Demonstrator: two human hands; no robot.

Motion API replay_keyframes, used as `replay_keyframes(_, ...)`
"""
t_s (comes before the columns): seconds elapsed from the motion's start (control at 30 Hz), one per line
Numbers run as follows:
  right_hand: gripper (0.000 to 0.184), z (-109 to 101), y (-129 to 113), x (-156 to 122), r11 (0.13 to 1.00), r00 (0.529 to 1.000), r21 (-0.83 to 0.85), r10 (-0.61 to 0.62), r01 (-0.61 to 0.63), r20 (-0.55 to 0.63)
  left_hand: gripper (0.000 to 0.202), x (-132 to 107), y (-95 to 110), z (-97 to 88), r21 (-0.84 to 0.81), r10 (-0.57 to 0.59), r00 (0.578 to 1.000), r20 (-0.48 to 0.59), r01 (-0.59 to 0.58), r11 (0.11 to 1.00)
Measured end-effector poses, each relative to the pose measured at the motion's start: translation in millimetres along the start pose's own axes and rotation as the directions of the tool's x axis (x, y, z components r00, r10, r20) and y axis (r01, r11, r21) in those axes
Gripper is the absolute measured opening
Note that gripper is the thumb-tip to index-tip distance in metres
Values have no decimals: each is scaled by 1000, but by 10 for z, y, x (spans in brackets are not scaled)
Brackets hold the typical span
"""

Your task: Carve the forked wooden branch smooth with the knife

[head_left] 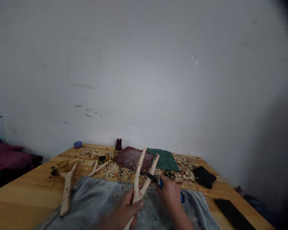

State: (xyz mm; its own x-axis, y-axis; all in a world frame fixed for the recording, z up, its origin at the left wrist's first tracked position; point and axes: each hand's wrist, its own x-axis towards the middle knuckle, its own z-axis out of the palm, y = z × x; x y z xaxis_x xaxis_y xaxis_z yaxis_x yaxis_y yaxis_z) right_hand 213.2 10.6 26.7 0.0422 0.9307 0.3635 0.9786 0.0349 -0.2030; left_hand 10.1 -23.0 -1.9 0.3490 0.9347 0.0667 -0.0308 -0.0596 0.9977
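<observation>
As knife (152,178) touches, left hand (124,209) grips forked wood (140,169)

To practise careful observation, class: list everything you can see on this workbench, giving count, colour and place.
forked stick: 1, pale, held above cloth
knife: 1, blue handle, blade at stick
spare sticks: 2, pale, table left
cloth: 1, grey, near edge
shavings: many, pale, mid table
red sheet: 1, dark red, back
green sheet: 1, green, beside it
spool: 1, dark red, by wall
lid: 1, blue, back left
scissors: 1, black, among shavings
pouch: 1, black, right
table: 1, light wood, underneath
left hand: 1, grips forked stick
right hand: 1, grips knife
</observation>
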Motion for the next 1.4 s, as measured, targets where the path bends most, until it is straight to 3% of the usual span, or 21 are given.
replay_keyframes(0.13,17,-37,-106,-58,999,999,-10,-30,31,27,66,14,7,4,-17,-1,1000,-25,1,1000)
replay_keyframes(0.5,16,-18,-64,-41,999,1000,-44,-4,4,-2,63,31,-64,3,-20,6,1000,-28,-7,1000)
replay_keyframes(0.77,26,-78,307,123,970,977,-119,214,-210,18,64,1,7,7,9,-4,999,-45,5,1000)
replay_keyframes(0.93,20,-48,85,35,993,996,-72,91,-90,12,62,-31,82,35,120,8,999,-53,-1,993)
replay_keyframes(1.1,19,17,-188,-101,998,997,-43,-41,45,71,55,-45,168,63,231,21,990,-137,12,973)
replay_keyframes(1.4,22,69,-105,-35,996,998,-80,-19,24,61,42,-25,178,89,279,7,988,-152,36,960)
